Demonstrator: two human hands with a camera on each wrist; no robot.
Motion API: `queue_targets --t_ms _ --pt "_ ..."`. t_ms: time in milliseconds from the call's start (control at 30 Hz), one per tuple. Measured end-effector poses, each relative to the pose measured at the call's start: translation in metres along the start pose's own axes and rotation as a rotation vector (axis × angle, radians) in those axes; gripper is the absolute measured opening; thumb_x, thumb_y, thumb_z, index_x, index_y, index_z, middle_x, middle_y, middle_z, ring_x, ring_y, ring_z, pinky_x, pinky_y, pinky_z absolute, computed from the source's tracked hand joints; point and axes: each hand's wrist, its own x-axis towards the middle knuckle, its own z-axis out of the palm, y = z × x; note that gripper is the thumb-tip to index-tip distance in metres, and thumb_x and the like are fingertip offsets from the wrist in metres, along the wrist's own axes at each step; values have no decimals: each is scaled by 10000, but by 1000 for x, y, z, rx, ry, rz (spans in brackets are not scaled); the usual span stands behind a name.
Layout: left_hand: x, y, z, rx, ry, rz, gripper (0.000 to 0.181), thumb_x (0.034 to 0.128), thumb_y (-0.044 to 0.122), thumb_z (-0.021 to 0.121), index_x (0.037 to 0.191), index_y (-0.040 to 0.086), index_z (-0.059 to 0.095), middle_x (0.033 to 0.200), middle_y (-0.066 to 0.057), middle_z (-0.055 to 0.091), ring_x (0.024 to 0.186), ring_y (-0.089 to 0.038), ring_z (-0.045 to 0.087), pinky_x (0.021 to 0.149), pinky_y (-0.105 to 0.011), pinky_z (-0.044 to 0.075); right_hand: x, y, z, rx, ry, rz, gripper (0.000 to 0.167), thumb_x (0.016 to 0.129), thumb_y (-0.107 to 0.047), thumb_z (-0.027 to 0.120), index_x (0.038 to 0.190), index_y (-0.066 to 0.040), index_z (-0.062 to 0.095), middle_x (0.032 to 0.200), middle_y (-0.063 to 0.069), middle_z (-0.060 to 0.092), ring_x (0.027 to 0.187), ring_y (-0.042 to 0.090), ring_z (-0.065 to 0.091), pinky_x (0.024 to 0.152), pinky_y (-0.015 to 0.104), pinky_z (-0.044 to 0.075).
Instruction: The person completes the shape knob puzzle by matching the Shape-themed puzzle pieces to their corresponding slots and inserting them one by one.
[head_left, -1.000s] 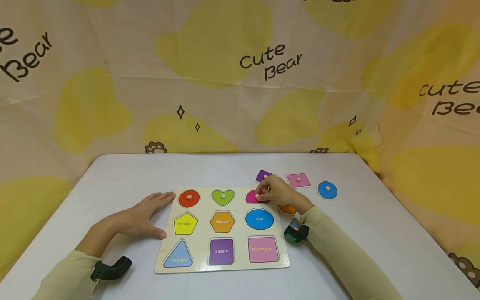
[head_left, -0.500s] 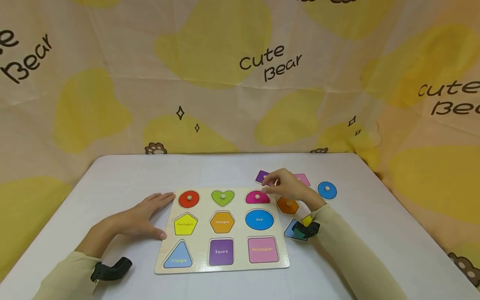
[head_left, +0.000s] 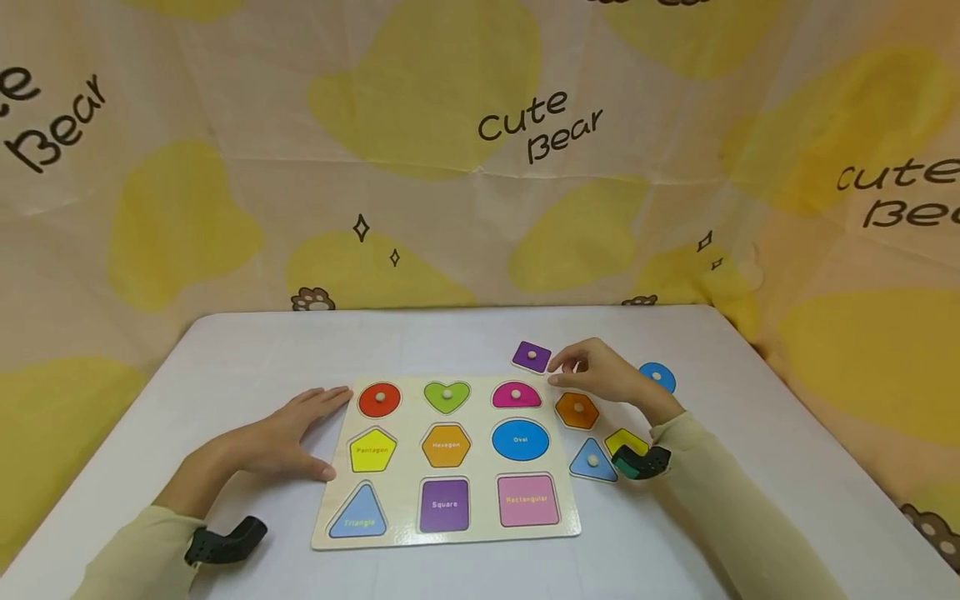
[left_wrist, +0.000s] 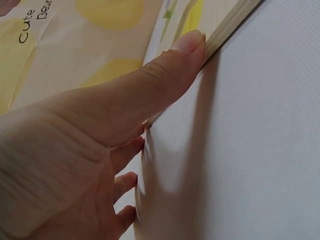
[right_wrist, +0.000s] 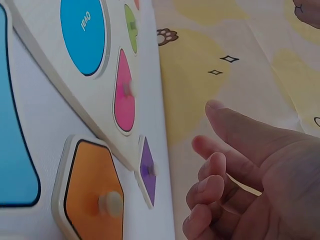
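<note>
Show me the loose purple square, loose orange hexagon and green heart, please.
Loose purple square [head_left: 532,356]: head view, on its knob.
Loose orange hexagon [right_wrist: 89,190]: right wrist view, on its face.
Green heart [head_left: 447,395]: head view, on its knob.

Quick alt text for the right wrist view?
At right, the right hand holds nothing, some fingers bent. At left lie an orange hexagon and a purple piece beside a board with a pink piece seated and an empty blue oval slot.

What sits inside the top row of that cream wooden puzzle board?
A red round piece, a green heart piece and a magenta semicircle piece, each knobbed. Whatever lies beneath them is covered and cannot be seen.
</note>
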Motion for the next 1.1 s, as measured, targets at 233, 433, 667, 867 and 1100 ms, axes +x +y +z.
queue_targets --t_ms 233,433,667,867,1100 --pt "2 3 -2 2 8 24 1119 723 470 860 1602 107 271 1663 -213 244 1501 -542 120 1130 -793 198 -12 10 -10 15 6 5 249 924 -169 742 1098 9 735 916 163 624 764 196 485 596 189 431" --pt "2 5 -2 -9 3 20 1118 724 478 859 1603 111 272 1668 -198 239 1506 -541 114 1128 -800 185 -24 17 -16 36 -5 12 245 920 -166 747 1088 12 733 918 133 631 765 196 485 605 180 420" --pt "1 6 -2 -2 0 6 1117 722 471 861 1605 124 272 1671 -191 236 1510 -531 120 1130 -797 189 -37 26 -18 36 -16 -9 197 914 -143 745 1055 -6 737 847 58 622 746 192 470 602 203 393" --pt "0 5 0 2 -2 -10 1119 717 470 865 1605 128 275 1665 -203 244 1506 -532 126 1130 -793 200 -43 33 -20 48 -42 -10 195 914 -164 748 1056 -31 734 840 46 618 735 174 473 600 196 399" --pt "-2 5 0 6 7 -14 1125 711 471 869 1602 120 278 1665 -203 245 1505 -533 128 1131 -792 201 -49 37 -32 80 -161 -60 253 914 -118 732 1144 -16 708 837 50 590 745 159 525 634 202 459"
